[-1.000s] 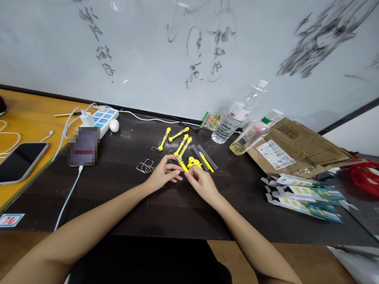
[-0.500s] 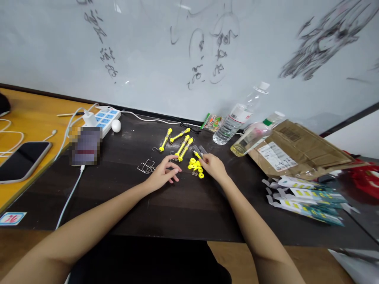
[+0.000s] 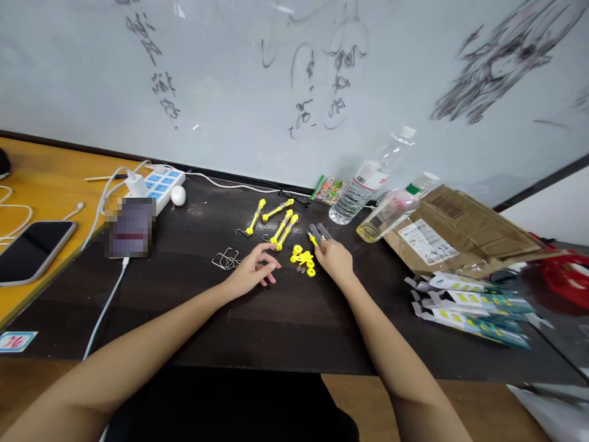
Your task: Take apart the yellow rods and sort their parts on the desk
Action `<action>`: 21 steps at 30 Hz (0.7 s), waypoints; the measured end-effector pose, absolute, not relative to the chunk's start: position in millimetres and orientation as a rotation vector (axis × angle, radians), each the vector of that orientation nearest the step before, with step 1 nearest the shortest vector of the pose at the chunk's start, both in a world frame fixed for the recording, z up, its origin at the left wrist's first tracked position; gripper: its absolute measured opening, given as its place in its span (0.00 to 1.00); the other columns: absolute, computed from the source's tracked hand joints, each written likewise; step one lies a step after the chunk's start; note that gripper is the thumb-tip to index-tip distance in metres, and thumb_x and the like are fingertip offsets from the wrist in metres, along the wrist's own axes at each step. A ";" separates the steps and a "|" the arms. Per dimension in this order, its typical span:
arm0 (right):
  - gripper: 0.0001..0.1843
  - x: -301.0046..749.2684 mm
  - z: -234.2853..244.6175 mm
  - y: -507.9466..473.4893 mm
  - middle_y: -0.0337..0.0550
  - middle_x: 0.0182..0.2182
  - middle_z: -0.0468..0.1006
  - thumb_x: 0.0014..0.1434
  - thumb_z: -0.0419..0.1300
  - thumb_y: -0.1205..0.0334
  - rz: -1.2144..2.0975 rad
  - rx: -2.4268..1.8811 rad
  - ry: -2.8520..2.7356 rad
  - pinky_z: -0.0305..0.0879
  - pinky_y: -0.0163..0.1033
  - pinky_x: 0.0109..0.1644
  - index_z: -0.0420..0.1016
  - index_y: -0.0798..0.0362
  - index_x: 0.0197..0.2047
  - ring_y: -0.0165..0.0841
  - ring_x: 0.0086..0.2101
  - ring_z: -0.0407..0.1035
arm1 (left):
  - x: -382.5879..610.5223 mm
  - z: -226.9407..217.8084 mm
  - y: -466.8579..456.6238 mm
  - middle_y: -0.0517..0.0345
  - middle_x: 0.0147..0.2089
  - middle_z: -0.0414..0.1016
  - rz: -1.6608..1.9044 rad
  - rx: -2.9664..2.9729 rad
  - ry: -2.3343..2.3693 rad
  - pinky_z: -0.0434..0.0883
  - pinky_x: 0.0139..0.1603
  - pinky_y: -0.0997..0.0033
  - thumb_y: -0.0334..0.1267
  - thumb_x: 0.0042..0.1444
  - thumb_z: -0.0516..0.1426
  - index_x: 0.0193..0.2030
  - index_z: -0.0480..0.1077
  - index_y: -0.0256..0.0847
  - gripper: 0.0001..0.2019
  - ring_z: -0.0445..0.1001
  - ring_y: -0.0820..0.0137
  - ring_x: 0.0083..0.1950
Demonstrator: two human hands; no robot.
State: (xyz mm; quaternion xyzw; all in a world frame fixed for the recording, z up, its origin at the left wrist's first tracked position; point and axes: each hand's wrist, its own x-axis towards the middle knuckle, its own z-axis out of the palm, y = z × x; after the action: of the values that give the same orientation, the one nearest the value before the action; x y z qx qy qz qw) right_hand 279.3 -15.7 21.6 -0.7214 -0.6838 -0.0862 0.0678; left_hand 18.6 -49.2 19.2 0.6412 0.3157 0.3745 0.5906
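My left hand (image 3: 251, 270) rests on the dark desk with its fingers loosely apart and nothing in them. Its index fingertip is at the lower end of two yellow hooked spring scales (image 3: 285, 228); whether it touches them I cannot tell. Two more spring scales, one (image 3: 256, 217) standing out on the left, lie behind. My right hand (image 3: 335, 258) is closed on a slim yellow rod (image 3: 313, 239), beside clear tubes (image 3: 324, 231). Between the hands lie loose yellow caps (image 3: 302, 258) and small springs (image 3: 300, 269). Bent metal hooks (image 3: 225, 259) are left of my left hand.
Behind my right hand stand a water bottle (image 3: 354, 196) and a bottle of yellow liquid (image 3: 391, 215). A brown package (image 3: 460, 227) and opened boxes (image 3: 473, 307) lie right. Leftward are a power strip (image 3: 161, 184), a charging phone (image 3: 131, 227) and another phone (image 3: 37, 252).
My right hand has shifted slightly right and the yellow rod now lies away from the caps, in line with a clear tube. My left hand has stayed in place.
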 end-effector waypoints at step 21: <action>0.14 278.0 30.8 -11.8 0.44 0.29 0.71 0.61 0.50 0.52 -0.297 -1.851 -1.926 0.56 0.37 0.34 0.64 0.52 0.30 0.36 0.33 0.66 | 15.2 15.8 -48.1 0.57 0.40 0.74 0.762 1.905 0.884 0.69 0.30 0.75 0.39 0.61 0.49 0.47 0.67 0.41 0.11 0.74 0.74 0.30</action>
State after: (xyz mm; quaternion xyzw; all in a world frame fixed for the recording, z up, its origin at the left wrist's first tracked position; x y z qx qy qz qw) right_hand 278.0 -11.8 30.8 -0.6710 -0.6982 -0.1077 0.2252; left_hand 15.2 -48.1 15.8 0.7663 0.3558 0.3065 0.4385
